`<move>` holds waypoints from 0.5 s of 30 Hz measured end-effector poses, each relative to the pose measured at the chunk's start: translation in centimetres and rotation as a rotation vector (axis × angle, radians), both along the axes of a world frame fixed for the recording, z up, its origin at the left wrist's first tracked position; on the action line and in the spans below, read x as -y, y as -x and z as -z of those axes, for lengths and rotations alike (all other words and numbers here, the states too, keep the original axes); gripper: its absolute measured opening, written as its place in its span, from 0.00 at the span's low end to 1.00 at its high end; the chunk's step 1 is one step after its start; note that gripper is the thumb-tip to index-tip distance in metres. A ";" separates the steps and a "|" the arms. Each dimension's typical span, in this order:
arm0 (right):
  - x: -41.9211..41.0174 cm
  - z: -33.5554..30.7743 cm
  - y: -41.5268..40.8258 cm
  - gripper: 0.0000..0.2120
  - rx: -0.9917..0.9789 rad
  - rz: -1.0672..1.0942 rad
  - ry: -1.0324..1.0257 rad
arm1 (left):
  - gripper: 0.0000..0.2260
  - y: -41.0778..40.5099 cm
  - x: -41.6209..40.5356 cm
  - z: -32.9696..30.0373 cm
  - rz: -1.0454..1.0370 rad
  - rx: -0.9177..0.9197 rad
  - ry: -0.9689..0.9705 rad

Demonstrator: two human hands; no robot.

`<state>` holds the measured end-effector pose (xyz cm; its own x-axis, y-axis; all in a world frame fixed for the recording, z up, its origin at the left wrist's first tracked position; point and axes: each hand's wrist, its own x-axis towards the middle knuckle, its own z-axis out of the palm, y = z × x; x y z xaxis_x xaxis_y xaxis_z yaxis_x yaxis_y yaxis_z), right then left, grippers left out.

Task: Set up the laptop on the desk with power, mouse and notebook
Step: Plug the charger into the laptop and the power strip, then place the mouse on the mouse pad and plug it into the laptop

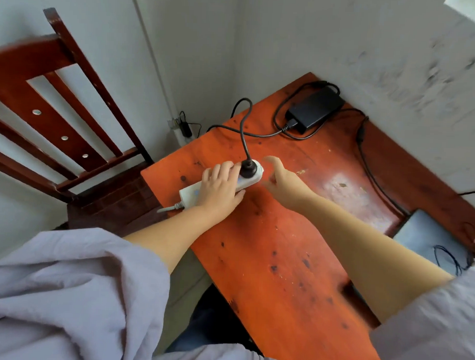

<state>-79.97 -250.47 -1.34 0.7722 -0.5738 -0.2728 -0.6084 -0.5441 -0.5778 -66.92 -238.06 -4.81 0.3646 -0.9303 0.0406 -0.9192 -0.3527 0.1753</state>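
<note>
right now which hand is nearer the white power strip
Left. The left hand rests on the power strip, fingers by the black plug; the right hand is open beside its plug end.

plain home room corner: worn wooden desk, wooden chair, scuffed walls
</note>
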 end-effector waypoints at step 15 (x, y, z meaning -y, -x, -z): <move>-5.8 -1.3 25.8 0.15 0.034 0.912 0.260 | 0.17 18.3 10.2 -2.1 0.991 -0.070 0.011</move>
<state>-105.76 -244.66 0.01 0.0011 -0.9993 -0.0375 -0.8474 0.0190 -0.5306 -85.22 -248.21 -2.69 -0.5755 -0.8157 0.0595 -0.7851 0.5714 0.2390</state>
